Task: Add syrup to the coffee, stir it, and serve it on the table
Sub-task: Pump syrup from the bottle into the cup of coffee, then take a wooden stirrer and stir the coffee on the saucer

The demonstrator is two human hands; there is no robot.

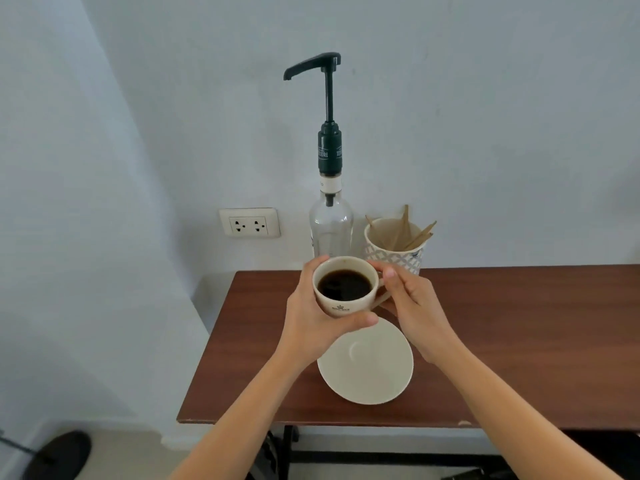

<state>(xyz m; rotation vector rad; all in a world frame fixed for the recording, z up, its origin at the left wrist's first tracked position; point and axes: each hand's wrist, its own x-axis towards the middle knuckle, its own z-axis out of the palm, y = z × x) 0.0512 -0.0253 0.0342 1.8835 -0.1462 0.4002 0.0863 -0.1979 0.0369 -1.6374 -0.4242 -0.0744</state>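
1. Left hand (311, 313) wraps its fingers (360, 320) round the coffee cup (344, 289), thumb under the front wall
2. Right hand (415, 306) pinches the cup's handle, fingers clenched on it
3. The cup, full of dark coffee, is held above the worktop (519, 341)
4. Empty saucer (367, 368) lies just below the fingers
5. Syrup pump bottle (330, 209) and a patterned cup of stir sticks (394, 244) stand behind the fingers

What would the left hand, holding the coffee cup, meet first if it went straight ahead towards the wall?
Probably the clear glass syrup bottle just behind the cream coffee cup in the left hand; depth is uncertain.
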